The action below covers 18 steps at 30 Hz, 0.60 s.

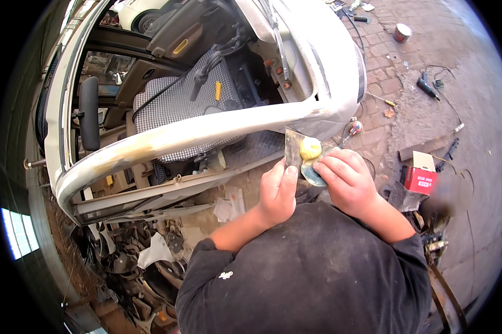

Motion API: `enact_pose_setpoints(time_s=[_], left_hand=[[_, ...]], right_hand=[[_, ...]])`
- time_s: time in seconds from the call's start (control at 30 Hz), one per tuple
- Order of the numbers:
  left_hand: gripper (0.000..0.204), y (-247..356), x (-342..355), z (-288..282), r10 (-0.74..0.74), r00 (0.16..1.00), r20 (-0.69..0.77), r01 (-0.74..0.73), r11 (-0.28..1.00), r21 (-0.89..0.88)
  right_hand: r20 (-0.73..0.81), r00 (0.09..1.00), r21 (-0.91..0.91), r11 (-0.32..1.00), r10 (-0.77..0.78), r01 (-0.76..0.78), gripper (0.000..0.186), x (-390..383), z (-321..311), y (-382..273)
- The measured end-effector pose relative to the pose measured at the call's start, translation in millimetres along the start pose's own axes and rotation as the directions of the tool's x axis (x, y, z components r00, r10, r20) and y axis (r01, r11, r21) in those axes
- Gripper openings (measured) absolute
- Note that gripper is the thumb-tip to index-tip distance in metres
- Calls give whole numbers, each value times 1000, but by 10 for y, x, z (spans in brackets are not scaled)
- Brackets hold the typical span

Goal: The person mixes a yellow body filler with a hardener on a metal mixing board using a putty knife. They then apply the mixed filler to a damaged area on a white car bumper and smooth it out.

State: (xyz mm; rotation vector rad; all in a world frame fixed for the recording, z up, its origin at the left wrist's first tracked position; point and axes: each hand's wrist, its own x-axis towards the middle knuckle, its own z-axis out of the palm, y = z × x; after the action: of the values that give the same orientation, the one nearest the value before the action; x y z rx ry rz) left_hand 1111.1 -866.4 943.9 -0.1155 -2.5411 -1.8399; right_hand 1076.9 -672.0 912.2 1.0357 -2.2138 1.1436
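Note:
In front of my chest, my left hand (277,190) is closed on the edge of a flat greyish plate (292,147), its thumb on top. A lump of yellow putty (310,148) sits on the plate. My right hand (348,179) is closed round a thin bluish spreader (312,175), whose edge lies against the plate just under the putty. Beyond both hands runs the curved pillar (206,126) of a white vehicle body, with sanded, yellowish-brown patches along it. Neither hand touches the pillar.
Inside the cab is a checked seat (167,103). On the paving at right lie a red box (420,179), a round tin (402,33), a dark corded power tool (427,87) and a screwdriver (389,102). Scrap parts (134,261) heap up at lower left.

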Motion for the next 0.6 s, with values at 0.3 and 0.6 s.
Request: enact_pose_setpoints(time_s=[0.3, 0.6], left_hand=[[52, 192, -195, -1041, 189, 907, -377, -377, 762, -526], [51, -261, -735, -1745, 4, 871, -492, -297, 801, -519]], right_hand=[[202, 967, 505, 829, 157, -241, 29, -38, 324, 1], [89, 688, 801, 359, 720, -479, 19, 127, 852, 135]])
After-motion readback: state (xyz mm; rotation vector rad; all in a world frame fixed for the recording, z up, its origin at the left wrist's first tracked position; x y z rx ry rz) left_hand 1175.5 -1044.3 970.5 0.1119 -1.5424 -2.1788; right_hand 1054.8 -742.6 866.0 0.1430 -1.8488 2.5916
